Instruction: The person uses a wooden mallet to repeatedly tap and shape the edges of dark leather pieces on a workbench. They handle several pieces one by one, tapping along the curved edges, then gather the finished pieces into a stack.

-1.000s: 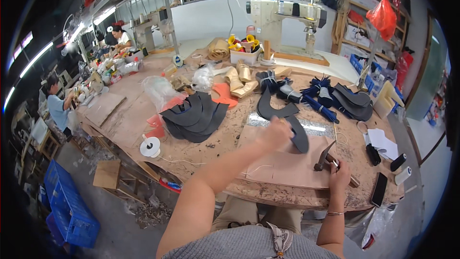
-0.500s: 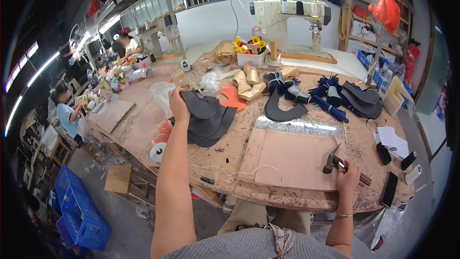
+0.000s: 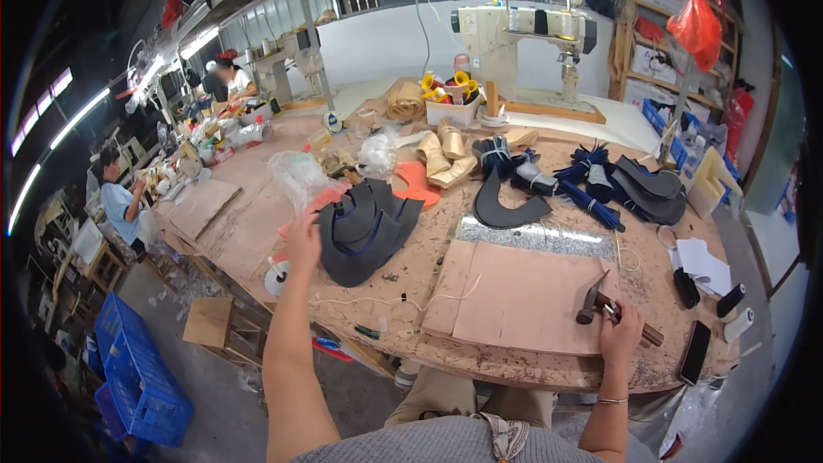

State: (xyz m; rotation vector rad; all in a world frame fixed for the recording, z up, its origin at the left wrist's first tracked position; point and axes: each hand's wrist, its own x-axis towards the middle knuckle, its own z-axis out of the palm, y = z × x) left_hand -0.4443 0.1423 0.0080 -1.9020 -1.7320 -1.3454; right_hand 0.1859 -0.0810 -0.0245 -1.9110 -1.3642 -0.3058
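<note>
My left hand (image 3: 303, 244), its fingers loosely stretched, is at the left edge of a stack of dark grey curved pieces (image 3: 351, 261) with blue edges. Whether the fingertips touch the stack is hard to see. A red-pink piece (image 3: 326, 198) lies just beyond that hand. On the right, my right hand (image 3: 623, 332) is closed around the wooden handle of a hammer (image 3: 592, 298) over a pinkish board (image 3: 527, 291). A small shiny thing shows by its fingers, too small to name. A single dark U-shaped piece (image 3: 506, 211) lies beyond the board.
Gold pieces (image 3: 450, 154), tied dark blue bundles (image 3: 591, 167) and another dark stack (image 3: 651, 193) lie farther back. A sewing machine (image 3: 536, 34) stands behind. At right are a phone (image 3: 694, 351) and thread spools (image 3: 739, 324). A blue crate (image 3: 141, 377) and two people (image 3: 120, 206) are left.
My left hand has come off the far edge of the dark stack and moved nearer and left. The stack has shifted toward me and its pieces lie differently. My right hand stays on the hammer.
</note>
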